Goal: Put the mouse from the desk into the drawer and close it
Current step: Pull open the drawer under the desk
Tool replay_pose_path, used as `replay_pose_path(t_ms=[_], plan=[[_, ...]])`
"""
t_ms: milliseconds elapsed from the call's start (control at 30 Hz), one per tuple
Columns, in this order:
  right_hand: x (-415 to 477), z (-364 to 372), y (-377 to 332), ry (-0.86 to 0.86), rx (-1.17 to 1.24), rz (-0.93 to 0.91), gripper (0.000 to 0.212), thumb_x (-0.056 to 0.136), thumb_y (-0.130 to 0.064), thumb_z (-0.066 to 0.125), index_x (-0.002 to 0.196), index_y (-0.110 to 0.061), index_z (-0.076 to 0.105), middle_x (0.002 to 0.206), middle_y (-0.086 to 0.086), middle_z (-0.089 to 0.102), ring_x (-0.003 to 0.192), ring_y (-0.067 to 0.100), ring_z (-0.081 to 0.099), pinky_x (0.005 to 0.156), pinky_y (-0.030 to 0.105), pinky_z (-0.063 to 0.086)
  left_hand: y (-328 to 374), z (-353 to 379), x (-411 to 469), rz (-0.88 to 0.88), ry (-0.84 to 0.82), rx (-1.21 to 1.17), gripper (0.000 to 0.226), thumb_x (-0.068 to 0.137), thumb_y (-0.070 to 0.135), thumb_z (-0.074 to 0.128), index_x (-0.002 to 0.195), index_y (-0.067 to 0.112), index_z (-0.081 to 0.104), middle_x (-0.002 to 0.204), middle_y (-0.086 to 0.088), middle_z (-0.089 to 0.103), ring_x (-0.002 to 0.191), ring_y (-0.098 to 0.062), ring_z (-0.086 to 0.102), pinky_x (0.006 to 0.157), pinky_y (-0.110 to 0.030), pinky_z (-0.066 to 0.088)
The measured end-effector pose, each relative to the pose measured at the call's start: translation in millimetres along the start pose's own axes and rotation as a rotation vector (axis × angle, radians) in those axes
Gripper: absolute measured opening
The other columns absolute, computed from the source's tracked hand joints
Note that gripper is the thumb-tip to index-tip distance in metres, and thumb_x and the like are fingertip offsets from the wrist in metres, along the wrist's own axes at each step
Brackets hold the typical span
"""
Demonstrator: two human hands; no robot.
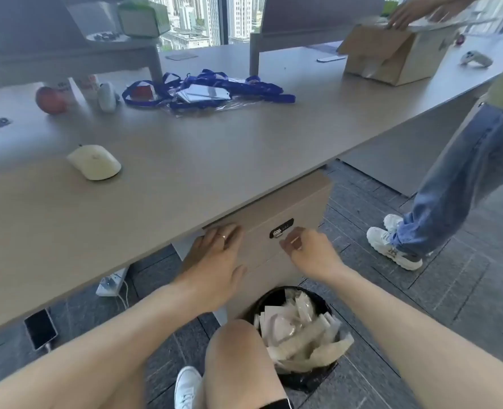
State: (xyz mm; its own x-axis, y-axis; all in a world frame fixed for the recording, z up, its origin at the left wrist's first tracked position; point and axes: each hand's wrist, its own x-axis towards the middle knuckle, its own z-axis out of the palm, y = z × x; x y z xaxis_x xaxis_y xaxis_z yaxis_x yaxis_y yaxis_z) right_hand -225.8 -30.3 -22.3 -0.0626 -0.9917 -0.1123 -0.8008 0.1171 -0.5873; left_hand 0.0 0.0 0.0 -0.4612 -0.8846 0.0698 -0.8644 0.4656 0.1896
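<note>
A cream mouse (94, 162) lies untouched on the tabletop (215, 149), close to its near edge and toward the left. Below that edge, the drawer (262, 228) front sits shut beneath the overhang. The left hand (218, 261) rests open, fingers spread flat against the drawer's upper left. The right hand (309, 250) hovers loosely curled, holding nothing, just beside the dark lock plate (281, 228). A full wastebasket (297, 329) stands on the floor beneath.
</note>
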Motion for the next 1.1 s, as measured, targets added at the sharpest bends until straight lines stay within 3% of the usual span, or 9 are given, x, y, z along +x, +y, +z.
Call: replay_pose_path(t_ms=[133,233,367,467,567,767,933,1100], plan=[[22.8,14.2,1.0,-0.060,0.374,0.225,0.039,0.093,-0.041,0.058,0.108,-0.006,0.063,0.097,0.012,0.073,0.086,0.028,0.068,0.081,0.043,0.056,-5.1,9.7,5.9,0.019,0.111,0.072,0.060,0.097,0.031,0.054,0.151,0.012,0.036,0.153,-0.007,0.039,0.131,-0.026,0.038,0.103,-0.043,0.038],[37.7,23.9,-4.7,-0.105,0.626,0.334,0.027,0.101,-0.027,0.049,0.107,-0.001,0.057,0.078,0.010,0.063,0.064,0.022,0.058,0.061,0.031,0.051,-6.2,13.7,9.7,0.019,0.135,0.106,0.058,0.095,0.027,0.059,0.147,0.011,0.042,0.147,-0.007,0.046,0.124,-0.028,0.045,0.095,-0.045,0.041],[44.7,30.5,-15.3,-0.107,0.854,0.441,0.013,0.102,-0.012,0.044,0.094,-0.004,0.050,0.066,0.011,0.051,0.053,0.022,0.049,0.051,0.030,0.045,-7.0,14.9,12.2,0.020,0.158,0.118,0.055,0.093,0.023,0.062,0.144,0.008,0.046,0.144,-0.008,0.049,0.119,-0.029,0.048,0.090,-0.045,0.043],[46.1,31.1,-14.3,-0.106,0.903,0.465,0.022,0.102,-0.009,0.042,0.080,-0.009,0.046,0.065,0.012,0.047,0.053,0.022,0.044,0.048,0.029,0.044,-6.7,14.9,14.6,0.025,0.167,0.121,0.052,0.095,0.022,0.058,0.143,0.007,0.047,0.143,-0.009,0.050,0.120,-0.030,0.048,0.091,-0.046,0.043],[46.6,34.6,-12.4,-0.069,0.892,0.464,0.023,0.101,-0.009,0.042,0.078,-0.009,0.045,0.063,0.011,0.047,0.051,0.022,0.043,0.039,0.022,0.043,-7.4,12.7,14.2,0.029,0.154,0.123,0.048,0.098,0.020,0.051,0.145,0.008,0.046,0.145,-0.009,0.049,0.123,-0.030,0.047,0.094,-0.046,0.043],[29.3,31.9,-2.1,-0.033,0.921,0.437,0.022,0.098,-0.010,0.046,0.077,-0.006,0.052,0.063,0.011,0.051,0.047,0.019,0.048,0.046,0.025,0.048,-6.7,7.2,15.0,0.015,0.139,0.085,0.047,0.102,0.024,0.040,0.146,0.011,0.044,0.148,-0.005,0.047,0.127,-0.027,0.044,0.100,-0.043,0.039],[-13.0,18.7,24.1,-0.008,0.920,0.414,0.017,0.099,-0.010,0.047,0.087,-0.002,0.056,0.068,0.011,0.056,0.058,0.022,0.054,0.058,0.031,0.053,-2.4,5.6,12.8,-0.021,0.116,0.089,0.050,0.101,0.026,0.044,0.149,0.013,0.041,0.151,-0.006,0.044,0.128,-0.028,0.042,0.099,-0.044,0.038],[-48.4,12.1,44.7,0.027,0.890,0.418,0.021,0.095,-0.010,0.046,0.077,-0.005,0.056,0.069,0.011,0.058,0.058,0.022,0.057,0.071,0.040,0.052,11.7,6.0,4.6,-0.084,-0.001,0.067,0.075,0.100,0.049,0.041,0.159,0.014,0.010,0.165,-0.004,0.017,0.145,-0.025,0.019,0.113,-0.042,0.024]])
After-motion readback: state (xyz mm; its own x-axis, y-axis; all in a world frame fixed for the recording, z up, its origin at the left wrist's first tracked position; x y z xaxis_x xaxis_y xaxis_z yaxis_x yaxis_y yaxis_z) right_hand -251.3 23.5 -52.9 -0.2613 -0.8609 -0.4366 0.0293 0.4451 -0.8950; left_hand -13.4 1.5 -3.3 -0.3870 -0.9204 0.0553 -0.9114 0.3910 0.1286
